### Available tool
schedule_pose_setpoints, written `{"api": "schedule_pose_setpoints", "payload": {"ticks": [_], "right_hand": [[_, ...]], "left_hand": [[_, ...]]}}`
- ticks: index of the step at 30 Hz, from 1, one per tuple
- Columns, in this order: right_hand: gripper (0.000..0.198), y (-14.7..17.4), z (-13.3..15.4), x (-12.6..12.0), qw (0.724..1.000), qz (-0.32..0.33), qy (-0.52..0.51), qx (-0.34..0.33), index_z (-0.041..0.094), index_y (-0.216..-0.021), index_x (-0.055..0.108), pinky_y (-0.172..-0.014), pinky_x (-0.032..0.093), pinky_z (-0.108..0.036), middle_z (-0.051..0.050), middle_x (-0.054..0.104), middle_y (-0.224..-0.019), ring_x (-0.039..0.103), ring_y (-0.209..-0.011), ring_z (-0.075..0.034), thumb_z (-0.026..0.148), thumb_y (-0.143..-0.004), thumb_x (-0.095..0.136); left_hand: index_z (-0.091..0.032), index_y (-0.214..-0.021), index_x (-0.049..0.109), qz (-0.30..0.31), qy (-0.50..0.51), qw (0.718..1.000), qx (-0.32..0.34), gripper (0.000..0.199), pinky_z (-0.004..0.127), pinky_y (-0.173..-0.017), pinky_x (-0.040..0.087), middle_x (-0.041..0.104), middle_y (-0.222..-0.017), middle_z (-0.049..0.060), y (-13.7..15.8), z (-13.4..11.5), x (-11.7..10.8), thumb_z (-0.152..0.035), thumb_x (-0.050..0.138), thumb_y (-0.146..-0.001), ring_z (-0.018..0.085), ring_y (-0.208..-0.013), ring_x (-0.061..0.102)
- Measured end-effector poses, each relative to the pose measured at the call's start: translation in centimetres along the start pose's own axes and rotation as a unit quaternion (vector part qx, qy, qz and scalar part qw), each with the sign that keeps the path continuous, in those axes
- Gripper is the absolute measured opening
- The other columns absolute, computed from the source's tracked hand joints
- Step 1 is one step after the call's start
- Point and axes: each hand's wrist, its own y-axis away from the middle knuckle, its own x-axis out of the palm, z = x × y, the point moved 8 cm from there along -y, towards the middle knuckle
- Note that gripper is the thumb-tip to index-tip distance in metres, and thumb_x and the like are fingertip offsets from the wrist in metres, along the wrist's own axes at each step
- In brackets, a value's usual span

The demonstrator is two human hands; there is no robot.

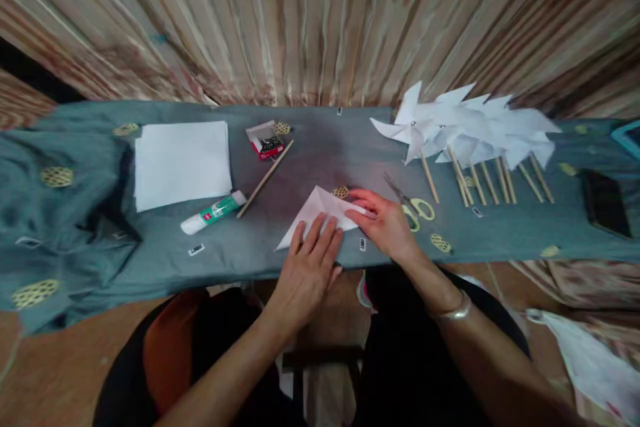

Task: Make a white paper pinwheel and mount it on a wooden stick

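A white sheet of paper (320, 203), folded into a triangle with a crease down from its peak, lies near the table's front edge. My left hand (313, 257) rests flat on its lower middle, fingers stretched out. At the paper's right corner, my right hand (383, 220) pinches the edge between thumb and fingers. Just right of that hand lie scissors (413, 203) with pale yellow handles. A wooden stick (265, 179) lies slantwise to the left of the paper, its lower end near the cap of a white and green glue bottle (213, 212).
A stack of white paper (183, 163) lies at the left. Behind the stick sits a small red open box (265, 140) of dark pins. Several paper pinwheels (470, 123) on sticks overlap at the back right. A black phone (605, 203) is farther right. Bunched cloth (65, 213) covers the left end.
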Motion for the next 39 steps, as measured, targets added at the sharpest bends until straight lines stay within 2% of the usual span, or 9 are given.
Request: {"api": "schedule_pose_setpoints", "payload": {"ticks": [6,19,31,34,37,39], "right_hand": [[0.04,0.0,0.0,0.0,1.0,-0.001,0.017,0.002,0.02,-0.117,0.065,-0.087,0.057,-0.042,-0.009,0.073,-0.1,0.071,-0.089,-0.023,0.034,-0.08,0.065],[0.039,0.3,0.7,-0.3,0.998,-0.016,0.065,0.008,0.02,-0.117,0.065,-0.085,0.057,-0.041,-0.008,0.075,-0.102,0.073,-0.087,-0.024,0.032,-0.08,0.064],[0.036,0.5,1.8,-0.5,0.991,-0.027,0.131,-0.019,0.019,-0.117,0.065,-0.083,0.055,-0.04,-0.008,0.074,-0.1,0.071,-0.085,-0.024,0.029,-0.082,0.063],[0.039,0.8,2.7,-0.5,0.98,-0.041,0.183,-0.071,0.016,-0.12,0.062,-0.088,0.053,-0.043,-0.011,0.073,-0.104,0.068,-0.095,-0.026,0.031,-0.084,0.062],[0.052,1.8,3.5,-0.1,0.961,-0.055,0.237,-0.135,0.013,-0.129,0.054,-0.101,0.044,-0.049,-0.017,0.062,-0.128,0.056,-0.119,-0.031,0.04,-0.086,0.06],[0.059,2.6,3.2,0.3,0.953,-0.058,0.262,-0.144,0.012,-0.136,0.047,-0.107,0.037,-0.052,-0.019,0.049,-0.142,0.046,-0.13,-0.033,0.045,-0.087,0.056]], "left_hand": [[-0.007,-0.138,0.043,0.029,0.005,1.0,-0.003,0.056,0.055,-0.111,0.036,0.043,-0.149,0.017,0.3,0.2,0.6,-0.035,0.055,-0.09,0.035,-0.139,0.037],[-0.006,-0.142,0.038,0.04,0.019,0.999,-0.01,0.06,0.055,-0.114,0.031,0.043,-0.149,0.017,0.3,0.6,0.8,-0.036,0.053,-0.092,0.032,-0.14,0.037],[-0.006,-0.14,0.041,0.049,0.023,0.998,-0.01,0.06,0.054,-0.114,0.03,0.044,-0.149,0.017,0.2,0.7,1.1,-0.038,0.054,-0.091,0.032,-0.139,0.038],[-0.007,-0.14,0.041,0.052,0.025,0.998,-0.009,0.059,0.054,-0.114,0.03,0.043,-0.149,0.016,0.2,0.7,1.1,-0.038,0.053,-0.091,0.032,-0.14,0.037],[-0.007,-0.142,0.039,0.059,0.025,0.998,-0.009,0.062,0.053,-0.115,0.029,0.042,-0.15,0.016,0.3,0.7,1.3,-0.038,0.054,-0.091,0.031,-0.141,0.034],[-0.007,-0.142,0.038,0.058,0.024,0.998,-0.008,0.062,0.053,-0.115,0.029,0.041,-0.15,0.016,0.3,0.7,1.3,-0.038,0.054,-0.091,0.031,-0.141,0.034]]}}
